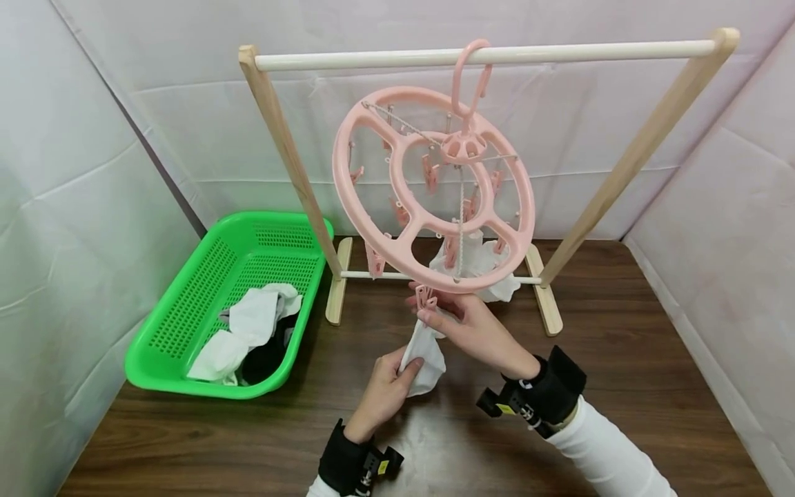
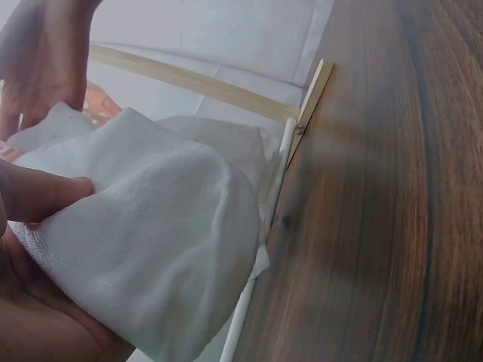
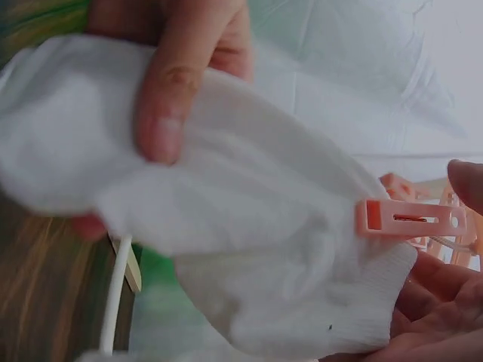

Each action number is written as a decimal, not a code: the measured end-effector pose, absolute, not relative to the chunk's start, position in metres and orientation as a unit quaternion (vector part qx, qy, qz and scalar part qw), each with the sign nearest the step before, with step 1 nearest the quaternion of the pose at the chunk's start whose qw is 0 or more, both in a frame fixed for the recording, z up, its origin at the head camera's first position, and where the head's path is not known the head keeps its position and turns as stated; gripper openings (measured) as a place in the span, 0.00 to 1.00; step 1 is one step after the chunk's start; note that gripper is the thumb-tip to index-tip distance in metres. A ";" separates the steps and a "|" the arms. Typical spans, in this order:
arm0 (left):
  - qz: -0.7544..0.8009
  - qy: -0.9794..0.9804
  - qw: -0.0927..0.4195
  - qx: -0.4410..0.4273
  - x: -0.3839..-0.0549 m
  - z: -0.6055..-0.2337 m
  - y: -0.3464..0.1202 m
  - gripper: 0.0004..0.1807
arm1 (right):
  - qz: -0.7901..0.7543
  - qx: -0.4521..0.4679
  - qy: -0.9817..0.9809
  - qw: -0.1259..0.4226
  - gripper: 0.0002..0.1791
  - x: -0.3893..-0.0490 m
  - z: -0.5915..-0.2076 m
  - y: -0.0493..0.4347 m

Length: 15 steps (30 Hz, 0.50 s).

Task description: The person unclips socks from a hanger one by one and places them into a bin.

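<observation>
A white sock hangs from a pink clothespin at the near rim of a round pink clip hanger. My left hand pinches the sock's lower part between thumb and fingers. In the right wrist view the peg bites the sock near its ribbed cuff. My right hand is at the peg and cuff. Its thumb stands apart from the peg, while its fingers lie behind the cuff, loosely bent.
The hanger hooks over a white rail on a wooden-legged stand. More pegs dangle from it, and white cloth is behind its near right side. On the left, a green basket contains white, grey and black cloth items. Pale sheets surround the brown table.
</observation>
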<state>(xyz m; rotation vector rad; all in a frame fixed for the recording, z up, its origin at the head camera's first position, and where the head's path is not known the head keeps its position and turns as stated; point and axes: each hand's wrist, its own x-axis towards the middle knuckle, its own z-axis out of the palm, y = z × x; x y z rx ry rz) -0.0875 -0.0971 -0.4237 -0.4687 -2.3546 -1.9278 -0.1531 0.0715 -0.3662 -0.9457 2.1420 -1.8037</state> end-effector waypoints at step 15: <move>-0.616 -0.774 0.052 -0.136 -0.089 -0.423 -0.100 0.06 | -0.757 -0.271 0.567 0.178 0.18 -0.155 -0.372 0.074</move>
